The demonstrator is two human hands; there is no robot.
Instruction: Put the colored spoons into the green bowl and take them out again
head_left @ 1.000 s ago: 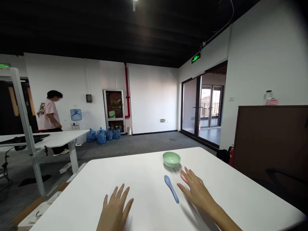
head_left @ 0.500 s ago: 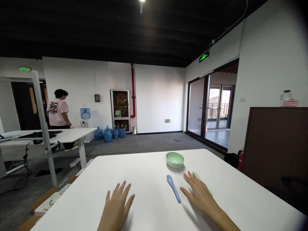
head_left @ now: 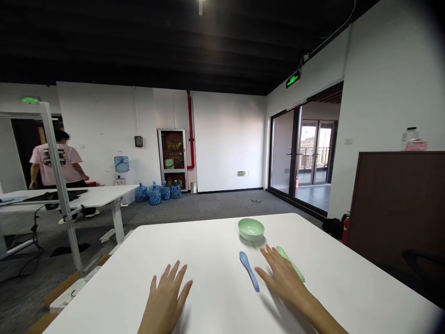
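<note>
On the white table (head_left: pixel 205 250), a green bowl (head_left: pixel 251 230) stands near the far edge. In front of it lies a blue spoon (head_left: pixel 249 271), its wide end pointing away from me. My right hand (head_left: pixel 281 273) is spread between that spoon and a green spoon (head_left: pixel 291 264), partly covering the green one; its fingers hold nothing. Whether it touches the green spoon I cannot tell. Over to the left, my left hand (head_left: pixel 166 297) has its fingers apart and is empty, with bare table around it.
Beyond the table's left side are open cardboard boxes (head_left: pixel 62 293) and a metal post (head_left: pixel 59 181). A person in a pink shirt (head_left: pixel 67 162) is behind another white table (head_left: pixel 100 197). Blue water bottles (head_left: pixel 155 194) line the back wall. A brown cabinet (head_left: pixel 396 204) stands at right.
My right hand has shifted slightly left, showing more of the green spoon. The left hand, bowl and spoons look the same apart from a small view shift. The person behind has moved left.
</note>
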